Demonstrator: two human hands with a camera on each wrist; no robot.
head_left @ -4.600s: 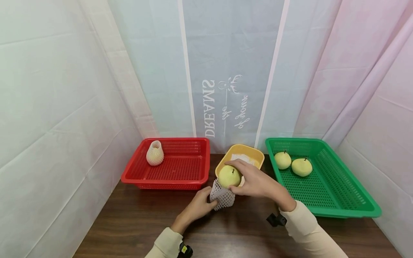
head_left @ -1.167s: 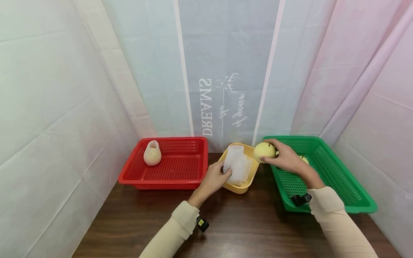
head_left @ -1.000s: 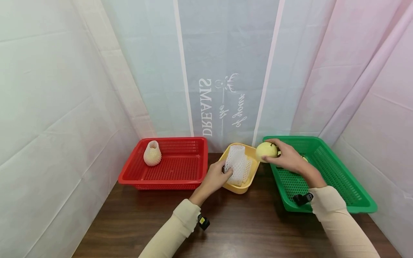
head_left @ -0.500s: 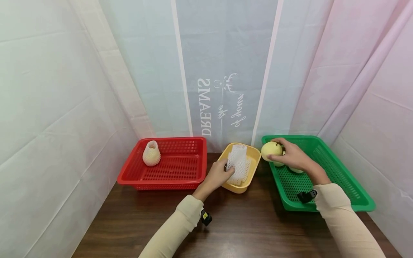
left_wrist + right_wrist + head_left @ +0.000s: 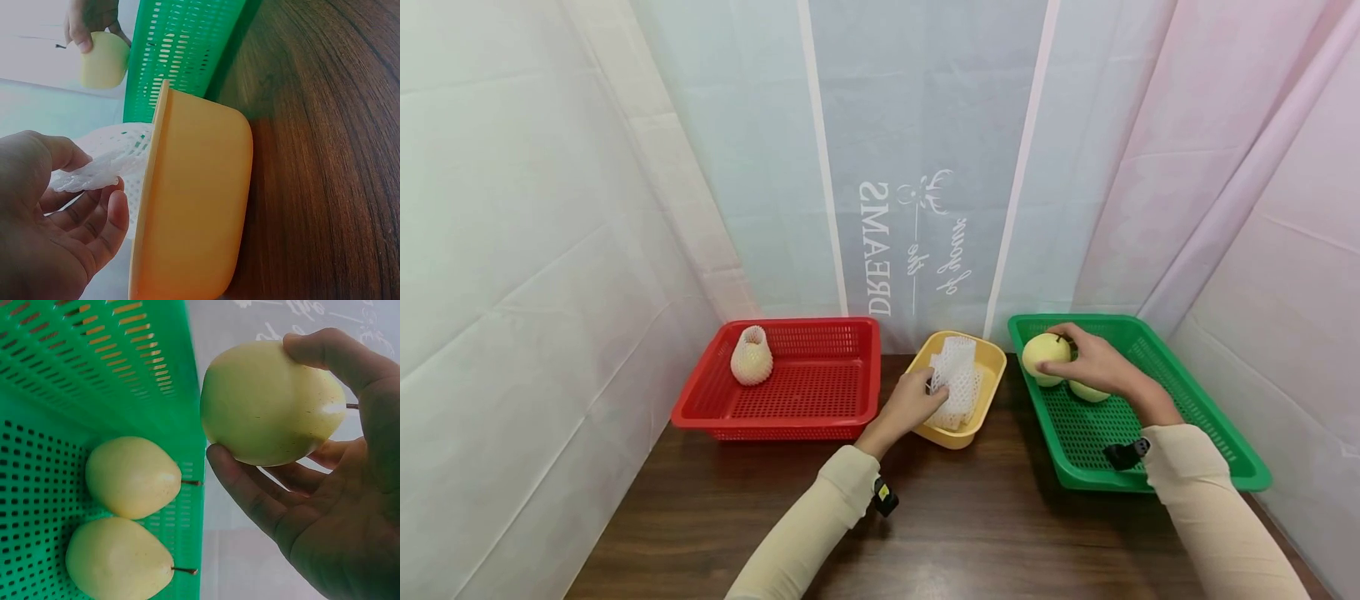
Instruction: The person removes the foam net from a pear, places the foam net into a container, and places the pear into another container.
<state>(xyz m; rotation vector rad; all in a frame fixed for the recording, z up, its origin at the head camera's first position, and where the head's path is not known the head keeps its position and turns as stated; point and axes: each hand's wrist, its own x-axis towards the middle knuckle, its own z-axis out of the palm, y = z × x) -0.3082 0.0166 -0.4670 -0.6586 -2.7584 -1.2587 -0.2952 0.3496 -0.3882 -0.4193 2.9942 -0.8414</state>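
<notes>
My right hand [image 5: 1097, 364] grips a pale yellow pear [image 5: 269, 403] by its sides, over the left part of the green basket [image 5: 1157, 483]. Below it in that basket lie two more pears, one rounded pear [image 5: 132, 477] beside a second pear [image 5: 119, 559], both with dark stems. Over the yellow bin [image 5: 197, 200], my left hand [image 5: 910, 404] pinches a white foam net sleeve [image 5: 953, 367] between thumb and fingers. More white netting [image 5: 973, 396] lies inside the bin, partly hidden by the held sleeve.
A red basket [image 5: 805, 423] stands on the left, with one pear in a foam net [image 5: 752, 357] in its back left corner. Brown wooden table [image 5: 985, 533] runs along the front. Cloth curtains [image 5: 925, 125] hang close behind the baskets and on both sides.
The right hand has carried the pear away from the foam sleeve, rightward over the green basket, lowering lately. The left hand has brought the sleeve to the yellow bin.
</notes>
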